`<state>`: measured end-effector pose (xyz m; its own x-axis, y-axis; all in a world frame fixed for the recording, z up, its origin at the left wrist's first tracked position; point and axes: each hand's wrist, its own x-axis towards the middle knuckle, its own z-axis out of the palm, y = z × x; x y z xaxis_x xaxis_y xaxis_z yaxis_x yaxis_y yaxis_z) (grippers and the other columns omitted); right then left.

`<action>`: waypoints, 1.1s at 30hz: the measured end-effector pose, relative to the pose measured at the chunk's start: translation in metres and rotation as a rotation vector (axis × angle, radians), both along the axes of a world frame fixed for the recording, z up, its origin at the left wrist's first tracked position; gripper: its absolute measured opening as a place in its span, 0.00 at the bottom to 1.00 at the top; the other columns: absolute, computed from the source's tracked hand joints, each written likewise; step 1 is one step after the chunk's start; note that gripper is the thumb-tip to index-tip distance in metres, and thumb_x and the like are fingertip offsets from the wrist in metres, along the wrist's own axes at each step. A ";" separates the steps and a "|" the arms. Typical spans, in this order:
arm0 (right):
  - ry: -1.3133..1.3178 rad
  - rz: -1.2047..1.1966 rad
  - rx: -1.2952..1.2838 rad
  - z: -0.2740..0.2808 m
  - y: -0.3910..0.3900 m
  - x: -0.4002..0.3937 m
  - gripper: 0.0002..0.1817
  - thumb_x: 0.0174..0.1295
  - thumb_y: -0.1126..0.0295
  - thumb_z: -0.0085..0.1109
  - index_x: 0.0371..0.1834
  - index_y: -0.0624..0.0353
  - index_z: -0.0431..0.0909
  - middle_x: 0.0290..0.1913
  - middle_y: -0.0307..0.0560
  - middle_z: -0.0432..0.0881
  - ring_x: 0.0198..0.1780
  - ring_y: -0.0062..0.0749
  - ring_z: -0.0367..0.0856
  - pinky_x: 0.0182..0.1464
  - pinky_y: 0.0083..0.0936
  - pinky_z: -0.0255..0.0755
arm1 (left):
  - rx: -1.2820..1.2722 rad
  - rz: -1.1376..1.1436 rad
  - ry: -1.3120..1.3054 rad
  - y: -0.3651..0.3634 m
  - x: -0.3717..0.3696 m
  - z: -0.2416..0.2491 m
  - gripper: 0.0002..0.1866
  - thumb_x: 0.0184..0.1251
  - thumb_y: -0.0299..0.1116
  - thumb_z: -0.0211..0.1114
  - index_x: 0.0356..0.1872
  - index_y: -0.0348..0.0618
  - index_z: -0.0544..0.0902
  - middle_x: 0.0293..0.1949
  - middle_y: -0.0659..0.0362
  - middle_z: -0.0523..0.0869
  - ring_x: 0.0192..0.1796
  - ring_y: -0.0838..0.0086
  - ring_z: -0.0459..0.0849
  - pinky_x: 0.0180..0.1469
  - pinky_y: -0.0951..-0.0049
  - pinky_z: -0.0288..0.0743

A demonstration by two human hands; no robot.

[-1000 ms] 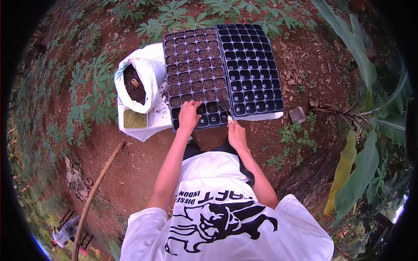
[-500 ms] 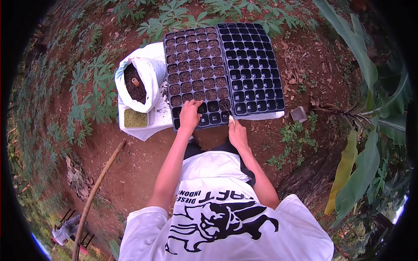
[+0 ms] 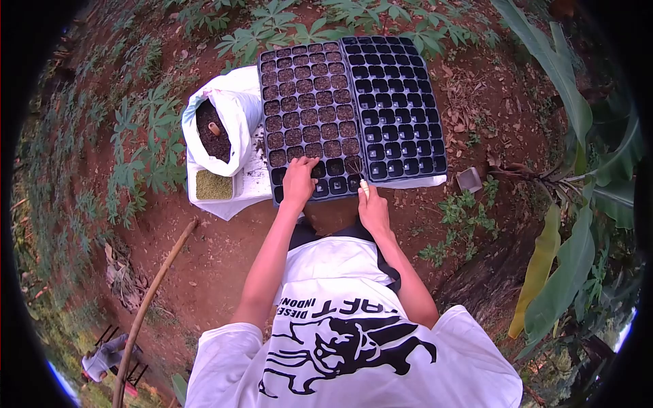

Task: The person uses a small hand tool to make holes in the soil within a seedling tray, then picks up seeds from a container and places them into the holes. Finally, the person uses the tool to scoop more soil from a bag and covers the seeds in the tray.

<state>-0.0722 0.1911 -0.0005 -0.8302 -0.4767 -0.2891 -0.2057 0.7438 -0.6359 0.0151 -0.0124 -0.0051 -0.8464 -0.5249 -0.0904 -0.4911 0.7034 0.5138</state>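
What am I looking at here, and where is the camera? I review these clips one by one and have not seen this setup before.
There is no machine: a person works with bare hands, and the single picture comes from a wide-angle camera on their head, looking down over their white shirt. On red soil lie two black seedling trays side by side. The left tray is mostly filled with dark soil; the right tray has empty cells. The left hand rests on the near rows of the filled tray. The right hand has its grip on a small pale stick-like tool at the tray's near edge. Left of the trays stand a white sack of soil and a small container of greenish grains.
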 end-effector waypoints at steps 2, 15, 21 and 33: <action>-0.005 -0.001 0.009 -0.006 0.005 0.002 0.17 0.76 0.58 0.51 0.44 0.65 0.75 0.29 0.72 0.82 0.35 0.71 0.83 0.37 0.59 0.74 | 0.025 -0.002 -0.011 -0.001 -0.001 0.001 0.34 0.46 0.21 0.76 0.61 0.46 0.84 0.52 0.59 0.85 0.55 0.61 0.80 0.60 0.63 0.77; -0.072 -0.029 -0.042 0.009 0.002 -0.001 0.21 0.76 0.55 0.49 0.48 0.65 0.77 0.35 0.73 0.83 0.41 0.71 0.83 0.44 0.59 0.73 | 0.027 0.014 -0.045 -0.002 0.000 0.001 0.35 0.47 0.24 0.77 0.63 0.49 0.83 0.55 0.60 0.84 0.57 0.61 0.79 0.62 0.63 0.77; -0.084 -0.004 -0.015 0.000 0.009 -0.001 0.22 0.77 0.53 0.48 0.53 0.63 0.79 0.38 0.71 0.84 0.45 0.72 0.82 0.46 0.59 0.73 | 0.035 0.014 -0.047 -0.003 -0.001 0.004 0.35 0.47 0.24 0.77 0.63 0.49 0.83 0.55 0.60 0.84 0.58 0.60 0.79 0.63 0.63 0.76; -0.088 -0.024 0.007 -0.002 0.009 -0.001 0.23 0.77 0.52 0.46 0.52 0.63 0.78 0.37 0.69 0.84 0.44 0.69 0.83 0.46 0.56 0.73 | 0.022 0.010 -0.029 0.003 0.001 -0.003 0.33 0.49 0.23 0.76 0.63 0.48 0.82 0.55 0.59 0.84 0.57 0.60 0.79 0.62 0.63 0.77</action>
<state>-0.0729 0.2004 -0.0028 -0.8126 -0.4546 -0.3647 -0.1309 0.7521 -0.6459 0.0159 -0.0095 -0.0079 -0.8377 -0.5313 -0.1267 -0.5135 0.6870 0.5141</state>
